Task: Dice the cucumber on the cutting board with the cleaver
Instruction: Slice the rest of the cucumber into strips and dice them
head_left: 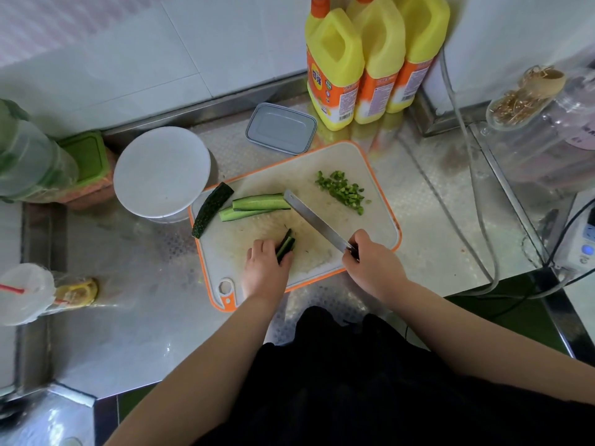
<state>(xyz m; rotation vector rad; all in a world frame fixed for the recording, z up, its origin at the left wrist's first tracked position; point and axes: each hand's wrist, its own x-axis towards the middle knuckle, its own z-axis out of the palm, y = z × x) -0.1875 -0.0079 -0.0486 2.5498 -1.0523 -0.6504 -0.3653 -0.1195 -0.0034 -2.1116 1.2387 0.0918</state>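
Head view shows me the cutting board [370, 226] on the steel worktop [145, 317], with my left hand [265, 268] curled over a short bundle of cucumber strips [286, 245] near its front edge. My right hand [373, 262] has a closed grip on the handle of the cleaver [314, 220], blade angled away over the board. Two longer spears [257, 206] and a dark peel-side piece [211, 210] wait farther back; diced bits [343, 191] lie to the right. I judge the strips wet, slippery and crisp, so I would pin them well behind the cut.
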